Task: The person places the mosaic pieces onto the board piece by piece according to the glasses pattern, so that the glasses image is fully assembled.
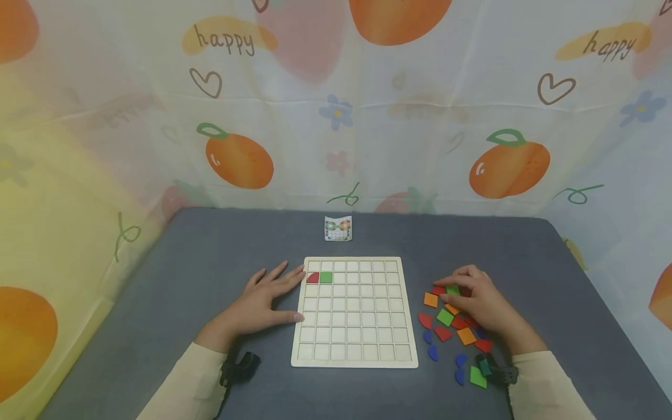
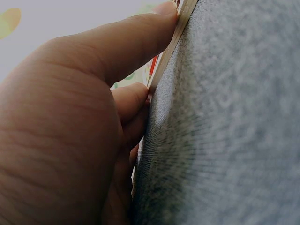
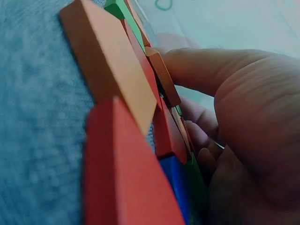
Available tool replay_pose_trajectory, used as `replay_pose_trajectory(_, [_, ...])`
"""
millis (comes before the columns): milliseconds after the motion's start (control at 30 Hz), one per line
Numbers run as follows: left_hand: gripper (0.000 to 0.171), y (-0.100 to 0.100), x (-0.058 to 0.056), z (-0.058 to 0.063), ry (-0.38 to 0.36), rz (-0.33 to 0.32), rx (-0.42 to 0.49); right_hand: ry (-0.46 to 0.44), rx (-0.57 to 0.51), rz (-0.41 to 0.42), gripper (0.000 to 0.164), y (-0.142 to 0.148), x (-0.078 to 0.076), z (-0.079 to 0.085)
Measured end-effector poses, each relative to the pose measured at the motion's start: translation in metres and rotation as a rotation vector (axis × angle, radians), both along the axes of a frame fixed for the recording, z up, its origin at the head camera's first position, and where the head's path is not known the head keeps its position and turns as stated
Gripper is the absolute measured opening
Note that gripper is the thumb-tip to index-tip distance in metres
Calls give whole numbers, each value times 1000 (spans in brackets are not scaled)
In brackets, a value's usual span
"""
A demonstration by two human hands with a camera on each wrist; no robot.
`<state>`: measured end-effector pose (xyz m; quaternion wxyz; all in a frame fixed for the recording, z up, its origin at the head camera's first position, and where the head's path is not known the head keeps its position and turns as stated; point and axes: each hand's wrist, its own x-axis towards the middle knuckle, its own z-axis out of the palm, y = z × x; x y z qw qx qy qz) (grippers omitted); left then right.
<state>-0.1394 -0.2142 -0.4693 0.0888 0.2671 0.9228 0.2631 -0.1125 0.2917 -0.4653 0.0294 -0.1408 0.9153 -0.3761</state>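
Observation:
A pale wooden grid board lies on the table, with a red quarter-round piece and a green square side by side near its top left. My left hand spreads its fingers along the board's left edge; the thumb and fingertips rest at the wooden rim. Over a loose pile of coloured pieces, my right hand reaches down with fingers slightly bent and thumb apart from the index finger. In the right wrist view its thumb tip is right at an orange piece. Its other fingertips are partly hidden behind pieces.
A small printed pattern card stands beyond the board. Around the right hand lie orange squares, green squares, red quarter-rounds and blue half-rounds. A patterned cloth hangs behind the grey table.

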Motion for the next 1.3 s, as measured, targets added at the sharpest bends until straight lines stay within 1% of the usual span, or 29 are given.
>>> replay_pose_trajectory(133, [101,0,0,-1,1,0,7,-2,9,-34,20,-3,0,2])
replay_pose_trajectory(267, [101,-1,1,0,-6,-4,15,-14,-9,-58,16,-5,0,4])
replay_pose_trajectory(367, [101,-1,1,-1,-10,-10,18,-8,-14,-57,18,-8,1,5])
replay_pose_trajectory(500, [101,-1,2,0,-10,-12,23,9,15,-45,21,-12,2,8])
replay_pose_trajectory(567, [101,-1,2,0,-11,-10,25,8,24,-46,20,-14,2,9])
replay_pose_trajectory(767, [101,-1,2,1,-9,-6,24,-46,-14,-103,14,-17,3,12])
replay_pose_trajectory(867, [101,-1,2,1,-11,-7,21,-65,-19,-120,19,-17,3,13])
replay_pose_trajectory(967, [101,-1,1,0,-12,-5,17,-63,-1,-132,24,-16,4,14])
replay_pose_trajectory(1033, [101,-1,1,0,-11,-5,17,-72,-10,-150,25,-16,5,15])
replay_pose_trajectory(1200, [101,-1,1,1,-2,-4,19,-102,-74,-209,16,-15,6,19])
replay_pose_trajectory(1300, [101,0,1,2,0,-4,19,-87,-92,-208,15,-16,6,23])
